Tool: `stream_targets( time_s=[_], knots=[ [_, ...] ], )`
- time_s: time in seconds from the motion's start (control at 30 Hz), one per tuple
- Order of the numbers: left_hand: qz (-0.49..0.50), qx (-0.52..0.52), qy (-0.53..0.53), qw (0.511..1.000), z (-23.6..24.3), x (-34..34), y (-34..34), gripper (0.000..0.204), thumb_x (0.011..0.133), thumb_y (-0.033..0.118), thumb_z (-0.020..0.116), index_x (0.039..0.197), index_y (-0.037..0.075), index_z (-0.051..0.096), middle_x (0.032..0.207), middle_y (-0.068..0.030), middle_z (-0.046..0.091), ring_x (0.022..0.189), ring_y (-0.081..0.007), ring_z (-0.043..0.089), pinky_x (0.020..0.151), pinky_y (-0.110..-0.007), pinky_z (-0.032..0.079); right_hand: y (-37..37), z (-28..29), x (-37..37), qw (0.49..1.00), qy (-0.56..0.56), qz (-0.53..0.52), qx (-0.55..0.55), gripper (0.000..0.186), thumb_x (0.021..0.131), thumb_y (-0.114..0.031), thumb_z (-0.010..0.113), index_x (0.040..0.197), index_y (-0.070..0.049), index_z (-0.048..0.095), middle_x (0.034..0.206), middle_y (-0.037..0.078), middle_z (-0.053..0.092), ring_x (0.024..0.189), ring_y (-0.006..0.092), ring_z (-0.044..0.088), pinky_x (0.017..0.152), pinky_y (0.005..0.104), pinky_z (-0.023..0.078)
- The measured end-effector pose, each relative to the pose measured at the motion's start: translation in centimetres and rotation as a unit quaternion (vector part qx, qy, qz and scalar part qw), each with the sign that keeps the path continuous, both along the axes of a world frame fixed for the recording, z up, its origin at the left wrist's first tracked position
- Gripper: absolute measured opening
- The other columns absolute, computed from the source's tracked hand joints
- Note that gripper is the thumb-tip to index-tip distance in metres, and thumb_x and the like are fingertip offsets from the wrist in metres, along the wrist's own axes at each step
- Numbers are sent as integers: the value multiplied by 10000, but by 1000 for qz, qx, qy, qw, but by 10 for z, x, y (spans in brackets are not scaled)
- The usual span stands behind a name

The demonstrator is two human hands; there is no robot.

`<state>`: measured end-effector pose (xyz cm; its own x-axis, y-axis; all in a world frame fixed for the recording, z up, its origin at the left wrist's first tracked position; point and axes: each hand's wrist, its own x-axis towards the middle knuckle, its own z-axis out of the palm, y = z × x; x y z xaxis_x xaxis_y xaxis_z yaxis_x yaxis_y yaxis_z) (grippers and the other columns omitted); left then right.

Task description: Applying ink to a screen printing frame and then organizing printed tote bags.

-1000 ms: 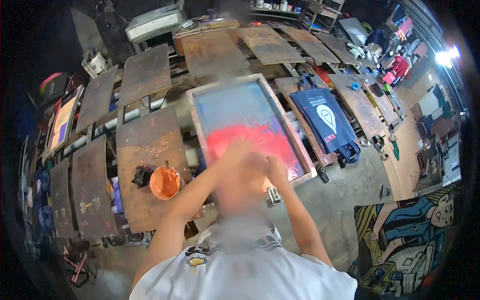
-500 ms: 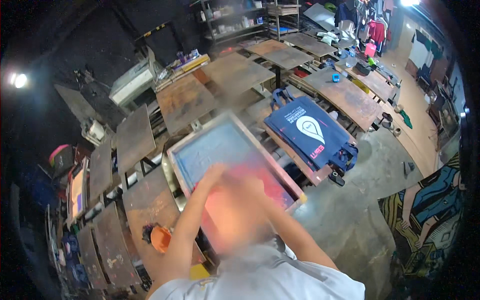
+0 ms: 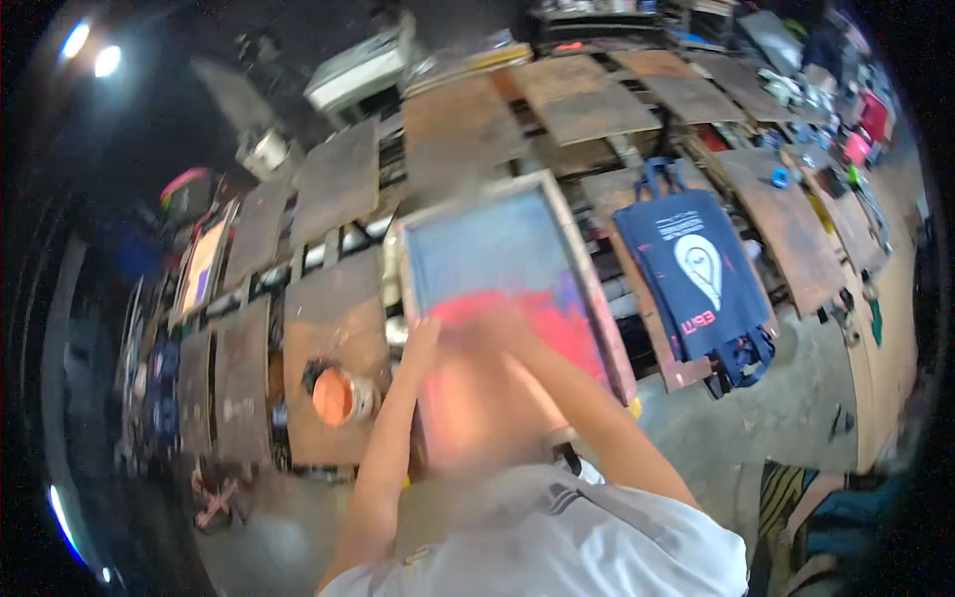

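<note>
At far left we see a narrow framed panel [image 3: 204,261] in pale orange and purple, lying slanted beyond dark boards [image 3: 242,358]. Next, on a brown surface [image 3: 333,313], we see a tub [image 3: 333,398] with an orange inside, tilted toward us in the view, and a small dark lump just beside its left rim. To its right, our left hand [image 3: 426,335] is at the left rail of a wooden frame [image 3: 582,244]; we cannot tell whether its fingers are clamped on that rail or only over it. The frame lies at the middle of our view, well to the left of the bag, its blue-grey mesh [image 3: 473,249] bare at the far end and spread with red colour [image 3: 557,333] at the near end. Our right hand [image 3: 505,333] is over the red area, too blurred for us to tell whether its fingers are together, apart or holding something. Farther right, a navy bag [image 3: 652,264] with a white drop-shaped print lies flat on another board, and beyond it we see a small blue object [image 3: 780,178].
</note>
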<state>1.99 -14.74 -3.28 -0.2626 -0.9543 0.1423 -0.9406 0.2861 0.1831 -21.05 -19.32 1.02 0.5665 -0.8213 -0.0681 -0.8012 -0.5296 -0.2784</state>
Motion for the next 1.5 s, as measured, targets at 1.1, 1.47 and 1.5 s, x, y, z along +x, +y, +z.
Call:
stream_targets(
  time_s=[1.1, 1.47, 1.5],
  knots=[
    [-144, 13, -136, 980, 42, -77, -22, 627, 534, 278, 882, 1067, 168, 570, 1091, 2, 574, 1118, -213, 529, 887, -406, 443, 94, -6, -50, 986, -32, -159, -25, 306, 884, -194, 570, 1145, -46, 511, 1089, 170, 617, 1025, 367, 619, 788, 464, 551],
    [84, -26, 60, 994, 18, -19, 111, 661, 696, 511, 751, 1129, 52, 552, 1069, -141, 565, 1063, -355, 521, 890, -455, 410, 47, -14, -1, 989, 26, 147, -6, 550, 675, -357, 755, 1090, -76, 529, 1043, 143, 628, 1018, 356, 622, 801, 509, 522],
    [95, -24, 61, 993, 13, -19, 123, 661, 696, 511, 751, 1129, 52, 552, 1069, -141, 565, 1063, -355, 521, 890, -455, 410, 51, -9, 4, 981, 35, 189, -24, 548, 667, -355, 763, 1084, -85, 532, 1028, 133, 624, 1001, 341, 624, 790, 496, 520]
  ],
)
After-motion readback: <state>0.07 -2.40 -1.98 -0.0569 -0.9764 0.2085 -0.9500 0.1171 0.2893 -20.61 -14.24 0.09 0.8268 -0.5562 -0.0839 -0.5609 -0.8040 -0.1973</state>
